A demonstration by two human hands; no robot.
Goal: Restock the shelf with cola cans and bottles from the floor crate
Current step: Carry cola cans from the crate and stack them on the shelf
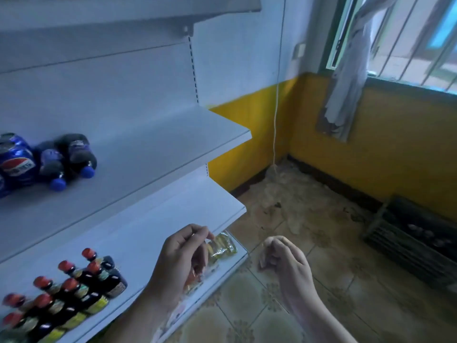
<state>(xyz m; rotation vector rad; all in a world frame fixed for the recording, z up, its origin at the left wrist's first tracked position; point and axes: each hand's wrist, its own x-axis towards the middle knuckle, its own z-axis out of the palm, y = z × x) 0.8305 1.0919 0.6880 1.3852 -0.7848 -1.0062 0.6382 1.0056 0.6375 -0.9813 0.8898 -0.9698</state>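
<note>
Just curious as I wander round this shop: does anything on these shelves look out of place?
Yes. On the middle shelf, the two dark cola bottles lie on their sides, blue caps towards the front edge, while the red-capped bottles on the lower shelf stand upright.

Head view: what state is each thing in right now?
cola bottles: lying on their sides, middle shelf
cola cans: standing beside them
red-capped bottles: upright in rows, lower shelf
crate: on the floor, contents unclear
left hand: fingers curled, grip unclear
right hand: loosely curled, empty
</note>
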